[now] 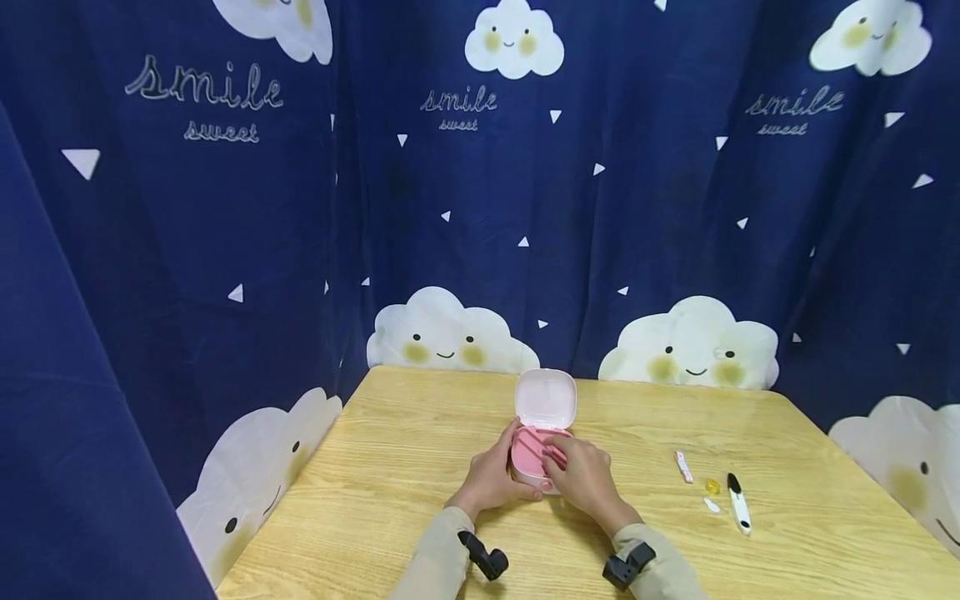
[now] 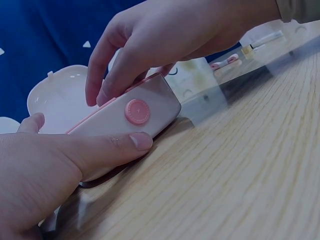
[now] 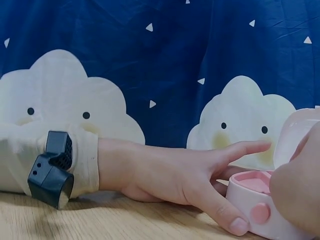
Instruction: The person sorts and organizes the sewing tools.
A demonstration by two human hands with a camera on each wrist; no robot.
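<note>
Right fingers (image 3: pixel 295 182) over half-hidden case (image 3: pixel 274 226)

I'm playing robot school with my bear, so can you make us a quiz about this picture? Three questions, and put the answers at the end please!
1. Fill in: the round button on the front of the box is ___ in colour.
2. Which hand reaches over the pink inside?
A) left
B) right
C) neither
3. True or false: the lid is shut.

Key:
1. Pink.
2. B, the right hand.
3. False; the lid stands open.
</note>
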